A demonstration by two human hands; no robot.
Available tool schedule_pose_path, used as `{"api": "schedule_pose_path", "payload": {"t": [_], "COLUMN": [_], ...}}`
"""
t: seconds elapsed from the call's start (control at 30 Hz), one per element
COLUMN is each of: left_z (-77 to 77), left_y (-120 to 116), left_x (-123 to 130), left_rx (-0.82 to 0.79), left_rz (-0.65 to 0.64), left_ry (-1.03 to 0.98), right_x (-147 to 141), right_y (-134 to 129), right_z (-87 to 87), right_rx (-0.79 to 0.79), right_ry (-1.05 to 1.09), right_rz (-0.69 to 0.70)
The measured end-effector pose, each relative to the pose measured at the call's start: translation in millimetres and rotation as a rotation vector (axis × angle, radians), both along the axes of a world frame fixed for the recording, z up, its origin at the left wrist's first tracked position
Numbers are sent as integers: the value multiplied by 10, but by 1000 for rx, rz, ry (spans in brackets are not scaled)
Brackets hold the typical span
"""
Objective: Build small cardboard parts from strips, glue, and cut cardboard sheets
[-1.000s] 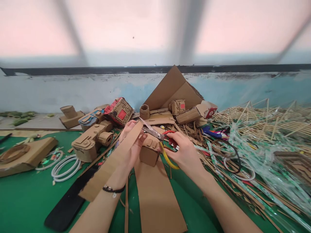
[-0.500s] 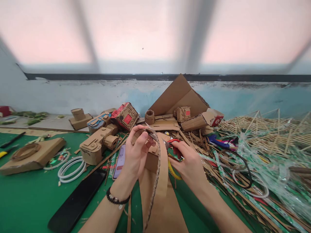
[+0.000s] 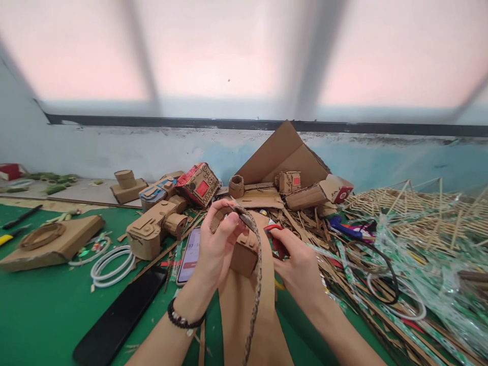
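Note:
A long curved cardboard strip [image 3: 263, 274] rises in the middle of the head view, its corrugated edge showing. My left hand [image 3: 221, 236] pinches its curled upper end between thumb and fingers. Scissors with red and yellow handles [image 3: 276, 239] are in my right hand [image 3: 299, 259], just right of the strip, its fingers wrapped round the handles. Part of the scissors is hidden by the strip and hand. Behind the strip sits a small cardboard box [image 3: 244, 256], above a flat cardboard sheet [image 3: 238, 315].
A phone [image 3: 189, 256] and a black flat object [image 3: 120, 315] lie left on the green table [image 3: 34, 315]. Cardboard camera models [image 3: 145, 231] stand behind them. Cardboard scraps, plastic strips [image 3: 430, 269] and a stick lattice [image 3: 423, 203] fill the right side.
The strip has shifted right and bends more widely. My right hand and the scissors have turned, so less of the yellow handle shows. The view has shifted slightly.

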State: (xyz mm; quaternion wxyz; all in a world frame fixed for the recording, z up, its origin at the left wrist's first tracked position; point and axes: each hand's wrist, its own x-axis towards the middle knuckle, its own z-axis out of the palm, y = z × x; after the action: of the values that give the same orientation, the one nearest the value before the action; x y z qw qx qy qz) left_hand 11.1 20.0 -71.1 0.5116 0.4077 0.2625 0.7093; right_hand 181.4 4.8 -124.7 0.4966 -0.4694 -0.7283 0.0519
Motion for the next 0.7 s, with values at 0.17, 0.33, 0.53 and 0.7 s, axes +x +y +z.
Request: {"api": "schedule_pose_path", "payload": {"t": [0.17, 0.33, 0.53, 0.7], "left_z": [-6, -10, 45, 73], "left_y": [-12, -16, -49, -50], "left_x": [6, 14, 28, 39], "left_rx": [-24, -16, -75, -115], "left_rz": [-20, -54, -56, -137], "left_ry": [1, -32, -82, -192], "right_x": [-35, -24, -31, -35], "right_y": [-32, -34, -44, -36], "right_z": [44, 51, 58, 44], "right_rx": [-38, -51, -31, 8], "right_ry": [38, 42, 11, -7], "right_rz": [34, 54, 14, 17]}}
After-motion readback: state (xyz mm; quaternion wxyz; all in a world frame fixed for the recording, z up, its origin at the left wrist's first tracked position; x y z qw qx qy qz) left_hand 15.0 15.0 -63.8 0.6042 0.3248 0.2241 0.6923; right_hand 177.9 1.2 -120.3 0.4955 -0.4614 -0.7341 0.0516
